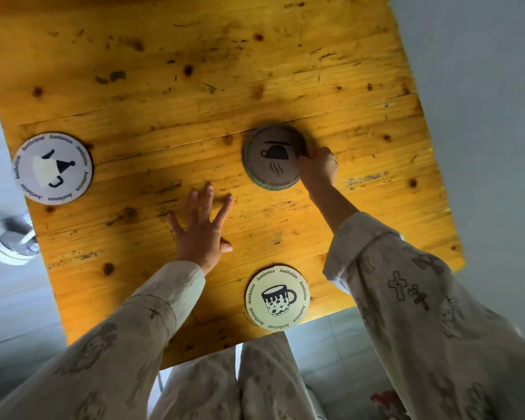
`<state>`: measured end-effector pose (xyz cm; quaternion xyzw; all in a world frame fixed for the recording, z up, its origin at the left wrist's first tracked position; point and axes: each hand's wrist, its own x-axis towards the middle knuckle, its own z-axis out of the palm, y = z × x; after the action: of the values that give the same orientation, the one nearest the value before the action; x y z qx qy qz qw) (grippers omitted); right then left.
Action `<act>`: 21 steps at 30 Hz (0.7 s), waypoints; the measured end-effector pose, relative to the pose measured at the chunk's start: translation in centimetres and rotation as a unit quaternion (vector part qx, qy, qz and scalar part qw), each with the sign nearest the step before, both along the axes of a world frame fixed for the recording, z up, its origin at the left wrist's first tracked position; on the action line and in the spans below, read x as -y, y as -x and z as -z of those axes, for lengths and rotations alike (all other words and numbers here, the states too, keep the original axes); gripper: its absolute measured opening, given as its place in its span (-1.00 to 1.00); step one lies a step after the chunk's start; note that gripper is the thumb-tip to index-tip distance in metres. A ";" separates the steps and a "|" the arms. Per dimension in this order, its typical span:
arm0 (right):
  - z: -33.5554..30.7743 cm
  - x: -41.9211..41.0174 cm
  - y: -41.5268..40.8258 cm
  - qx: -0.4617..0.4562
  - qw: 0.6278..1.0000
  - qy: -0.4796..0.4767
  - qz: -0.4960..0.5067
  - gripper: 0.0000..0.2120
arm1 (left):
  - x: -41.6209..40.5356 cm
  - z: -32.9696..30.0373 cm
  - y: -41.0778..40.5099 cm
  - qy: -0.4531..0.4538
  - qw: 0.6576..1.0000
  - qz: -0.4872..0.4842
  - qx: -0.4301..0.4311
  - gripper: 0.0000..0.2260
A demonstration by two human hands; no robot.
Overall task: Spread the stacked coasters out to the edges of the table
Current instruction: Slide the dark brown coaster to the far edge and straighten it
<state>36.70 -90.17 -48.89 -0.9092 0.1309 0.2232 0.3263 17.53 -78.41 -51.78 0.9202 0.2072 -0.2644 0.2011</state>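
A small stack of round coasters [273, 157] sits near the middle of the yellow wooden table [164, 86]; its top one is brown with a steaming cup drawing, and a greenish one peeks out below. My right hand [317, 169] pinches the right rim of the top coaster. My left hand [202, 230] lies flat on the wood with fingers spread, holding nothing, left of the stack. A white coaster [52, 168] lies at the table's left edge. A cream coaster [278, 297] with a spotted mug lies at the near edge.
A white object [11, 242] stands on the floor off the table's left edge. My patterned trousers [234, 383] show below the near edge. Grey floor surrounds the table.
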 end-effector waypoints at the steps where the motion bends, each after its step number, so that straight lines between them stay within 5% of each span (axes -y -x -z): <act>1: 0.0 0.2 0.3 -0.003 1.000 -0.002 -0.002 -0.97 | 0.0 -0.1 0.0 0.004 1.000 -0.004 0.001 -0.09; 3: 0.0 0.9 0.7 -0.003 1.000 -0.023 0.003 -0.83 | 0.1 -0.2 -0.1 0.009 1.000 -0.015 0.005 -0.10; 6: -1.3 2.4 1.4 0.006 0.999 -0.046 -0.003 -0.95 | 0.2 -0.5 -0.6 -0.001 1.000 -0.023 0.001 -0.16; 12: -2.3 8.0 -0.9 0.000 0.998 -0.069 0.006 -0.81 | 2.5 -1.3 -3.4 -0.027 0.995 -0.073 0.067 -0.54; 17: -2.1 13.7 -4.5 -0.015 0.997 -0.070 0.009 -0.78 | 7.8 -1.7 -7.9 -0.023 0.985 -0.047 0.162 -0.59; 21: -1.7 17.3 -7.9 -0.024 0.997 -0.073 0.017 -0.77 | 12.4 -1.7 -11.9 -0.002 0.989 -0.014 0.149 -0.57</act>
<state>44.57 -107.47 -47.23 -0.8750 0.1376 0.2480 0.3924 29.46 -90.85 -50.11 0.9467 0.1884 -0.1207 0.2319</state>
